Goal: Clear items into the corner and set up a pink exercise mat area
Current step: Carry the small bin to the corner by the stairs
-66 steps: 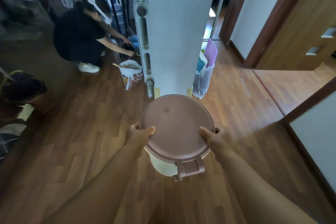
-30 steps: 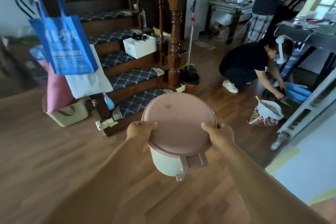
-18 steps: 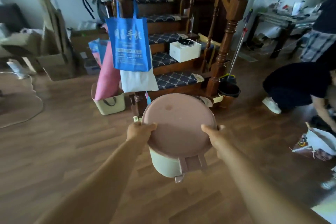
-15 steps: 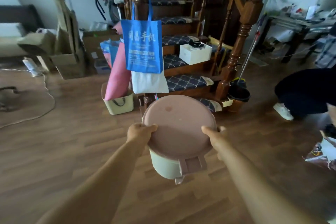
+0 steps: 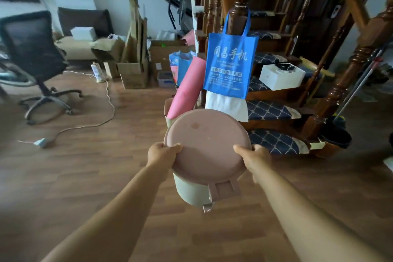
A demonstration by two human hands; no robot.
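So, the bin [image 5: 207, 149] first: a pale body with a round pink lid, up off the floor [image 5: 85, 166], carried between both hands straight out in front of the person. The left hand [image 5: 162, 152] grips the lid's left edge, thumb on top and fingers curled under the rim. The right hand [image 5: 254, 155] does the same on the right edge. The lid tips toward the camera, and the pink bracket side faces the person.

Right behind the bin is the mat [image 5: 187, 89], rolled up and standing in a beige basket [image 5: 167, 106]. Its long axis is close to upright, with the top leaning right toward the blue bag [image 5: 230, 66] hanging on the stair post. The stairs [image 5: 272, 110] run off to the right, with a white box [image 5: 280, 75] sitting on one step.

My guess is the bin is headed for the cardboard boxes [image 5: 133, 74] against the far wall. They sit ahead and to the left of the hands, so the left hand is the nearer one and the carry would swing that way.

Watch out for the white cable [image 5: 106, 112] snaking across the floor between here and the boxes, looks like an easy trip. The office chair [image 5: 36, 49] is well off to the left.
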